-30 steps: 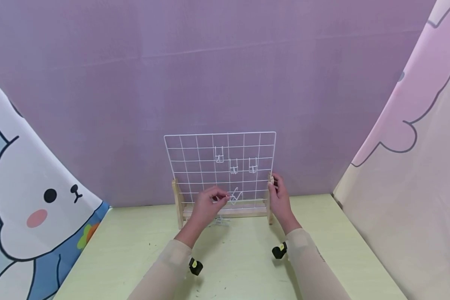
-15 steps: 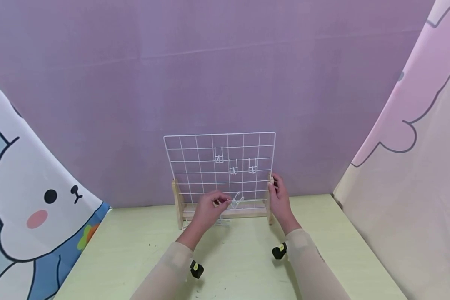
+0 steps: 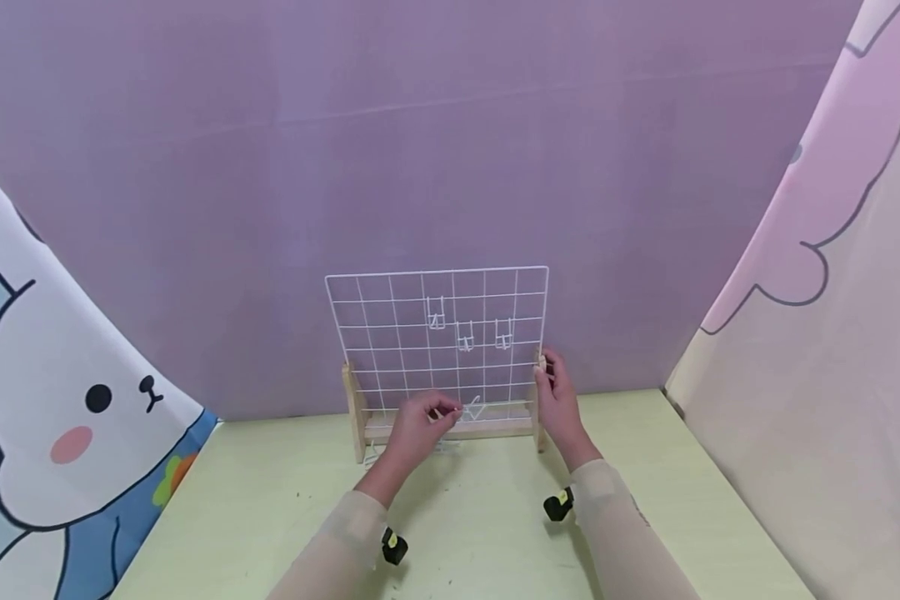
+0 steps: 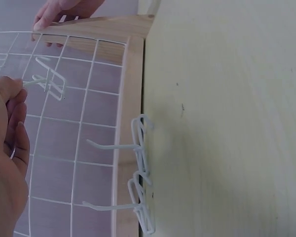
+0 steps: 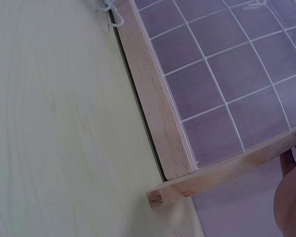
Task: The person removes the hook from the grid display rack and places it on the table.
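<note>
A white wire grid panel [image 3: 390, 333] stands upright in a wooden base [image 3: 495, 429] at the back of the green table. Three white wire hooks [image 3: 465, 337] hang on its upper right squares. My left hand [image 3: 418, 425] pinches another white hook [image 3: 471, 408] [image 4: 50, 81] by its stem, close to the bottom row of the grid. My right hand [image 3: 557, 396] grips the right wooden post [image 3: 542, 392] of the base. Two loose hooks [image 4: 138, 168] lie on the table against the front of the base.
The pale green tabletop [image 3: 495, 533] stretches toward me. A purple backdrop rises behind the grid, and cartoon-printed cloth walls [image 3: 60, 400] close in on the left and right.
My left hand has lowered the pinched hook from about the second row down to the bottom row of the grid. The right hand has stayed on the post.
</note>
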`<state>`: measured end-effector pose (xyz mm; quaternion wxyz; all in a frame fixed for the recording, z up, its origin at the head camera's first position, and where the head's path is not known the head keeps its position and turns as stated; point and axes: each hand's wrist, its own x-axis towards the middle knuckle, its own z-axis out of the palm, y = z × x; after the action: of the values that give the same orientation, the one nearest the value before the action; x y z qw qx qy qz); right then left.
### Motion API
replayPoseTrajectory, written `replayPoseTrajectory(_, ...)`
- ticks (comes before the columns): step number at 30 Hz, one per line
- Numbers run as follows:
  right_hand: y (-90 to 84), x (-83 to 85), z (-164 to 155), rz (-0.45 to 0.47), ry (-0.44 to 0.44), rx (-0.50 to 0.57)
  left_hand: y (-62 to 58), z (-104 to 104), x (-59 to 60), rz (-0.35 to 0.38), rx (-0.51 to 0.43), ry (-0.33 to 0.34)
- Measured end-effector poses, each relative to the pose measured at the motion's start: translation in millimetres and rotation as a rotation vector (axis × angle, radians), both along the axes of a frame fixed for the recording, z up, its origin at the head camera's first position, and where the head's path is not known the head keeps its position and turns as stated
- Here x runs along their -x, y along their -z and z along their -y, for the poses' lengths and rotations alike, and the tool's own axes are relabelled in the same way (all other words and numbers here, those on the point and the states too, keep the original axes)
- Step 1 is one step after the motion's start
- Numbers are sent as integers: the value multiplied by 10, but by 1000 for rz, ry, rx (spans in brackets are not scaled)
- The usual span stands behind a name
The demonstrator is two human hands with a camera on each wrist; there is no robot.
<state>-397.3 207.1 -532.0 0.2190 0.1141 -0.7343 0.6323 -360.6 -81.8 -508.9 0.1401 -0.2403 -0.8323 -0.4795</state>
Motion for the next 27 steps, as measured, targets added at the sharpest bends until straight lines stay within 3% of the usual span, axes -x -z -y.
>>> replayPoseTrajectory(27,-10,-21,0,9,-13,10,232,-25,37,40,39,45)
